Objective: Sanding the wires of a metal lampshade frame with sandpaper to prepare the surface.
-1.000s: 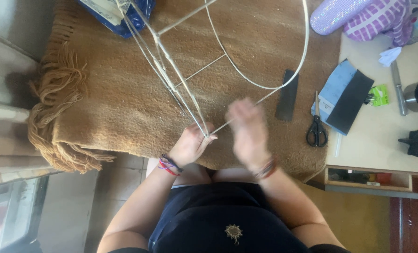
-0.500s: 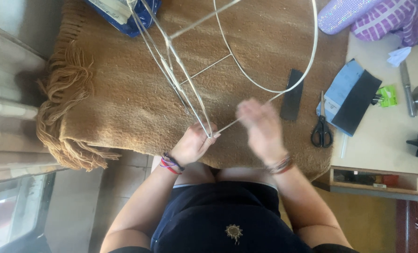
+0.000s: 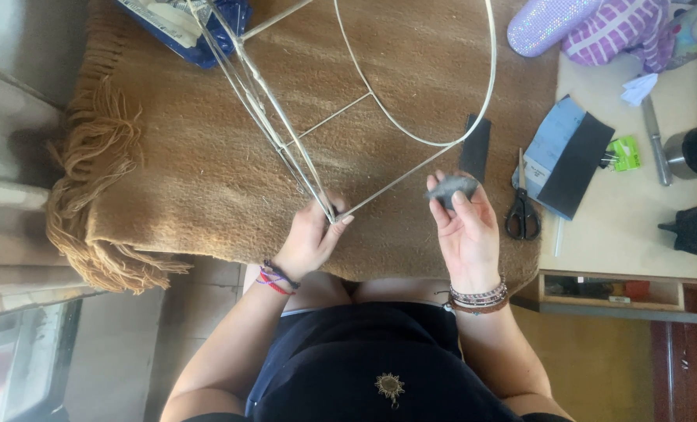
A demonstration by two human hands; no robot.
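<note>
A white wire frame [image 3: 411, 117] of rods and a curved ring lies on a brown fringed blanket [image 3: 169, 172]. My left hand [image 3: 311, 234] pinches the frame where several rods meet at its near corner. My right hand [image 3: 466, 227] is raised palm up just right of that corner, with a small grey piece [image 3: 452, 187] held at its fingertips. A black strip [image 3: 475, 147] lies flat on the blanket just beyond my right hand.
Black scissors [image 3: 522, 211] lie at the blanket's right edge, next to a blue and black folder [image 3: 567, 156] on a pale table [image 3: 630, 234]. A blue bag [image 3: 188, 27] sits at the far left. Purple cloth items [image 3: 598, 27] and dark containers [image 3: 696, 148] stand at the right.
My right hand has moved away from the frame's corner to the right and turned palm up with the grey piece. My left hand has kept its hold on the frame.
</note>
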